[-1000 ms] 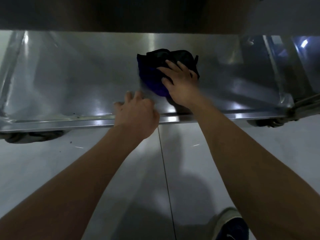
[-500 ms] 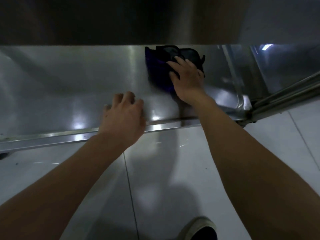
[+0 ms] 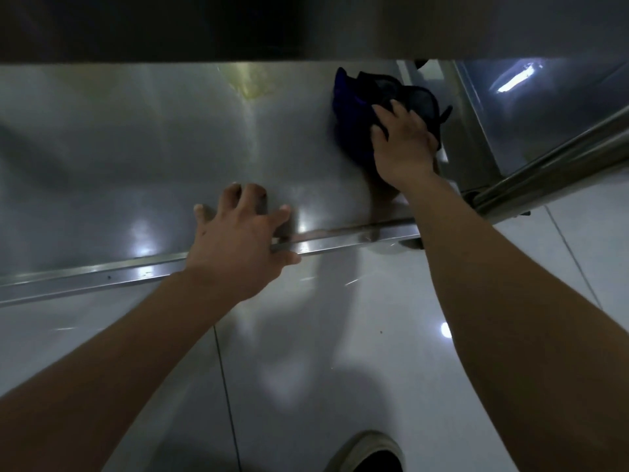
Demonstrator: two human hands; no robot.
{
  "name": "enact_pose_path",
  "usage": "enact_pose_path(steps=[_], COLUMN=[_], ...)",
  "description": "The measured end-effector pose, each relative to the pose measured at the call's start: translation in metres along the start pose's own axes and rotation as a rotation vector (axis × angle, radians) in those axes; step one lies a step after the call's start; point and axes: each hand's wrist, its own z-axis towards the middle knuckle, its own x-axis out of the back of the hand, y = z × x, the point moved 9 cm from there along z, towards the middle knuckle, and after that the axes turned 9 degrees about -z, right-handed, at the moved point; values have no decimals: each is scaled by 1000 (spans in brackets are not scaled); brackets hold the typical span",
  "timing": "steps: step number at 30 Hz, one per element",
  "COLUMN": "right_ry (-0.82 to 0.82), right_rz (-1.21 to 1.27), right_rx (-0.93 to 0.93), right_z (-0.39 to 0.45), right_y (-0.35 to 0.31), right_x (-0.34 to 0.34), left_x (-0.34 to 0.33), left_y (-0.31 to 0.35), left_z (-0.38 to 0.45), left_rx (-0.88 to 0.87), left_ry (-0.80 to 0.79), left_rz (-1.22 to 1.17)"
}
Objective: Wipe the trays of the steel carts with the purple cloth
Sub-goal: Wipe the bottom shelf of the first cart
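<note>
My right hand (image 3: 403, 144) presses flat, fingers straight, on the purple cloth (image 3: 354, 107) at the tray (image 3: 136, 148)'s right end; unwiped steel stretches leftward, past my spread left hand (image 3: 238, 243)

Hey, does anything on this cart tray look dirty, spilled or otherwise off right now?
Yes. A yellowish smear sits at the far edge of the steel tray, just under the shelf above, left of the purple cloth that the right hand presses down. It could also be a reflection. The left hand rests on the tray's near rim.
</note>
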Motion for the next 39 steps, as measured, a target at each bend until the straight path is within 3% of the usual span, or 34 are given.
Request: enact_pose_path(steps=[17,20,26,34,39], right_ry=[-65,-47,-34,-40,-73], right_rz=[47,50,41,24,-63], right_rx=[-103,-117,-72,100,223], right_z=[-136,-152,-176,-216,-222], right_y=[-2,-23,-93,-206,-226], right_x=[-21,-25,-34,-54,-56], left_x=[-2,12,38,36,47], left_y=[-9,-26,-92,-131,-148], left_z=[-1,-7,-62,-96,-100], left_rx=[-81,-91,-7,-55,-96], left_ry=[-28,-49,135,90,9], left_rz=[14,-116,-101,-243,-242])
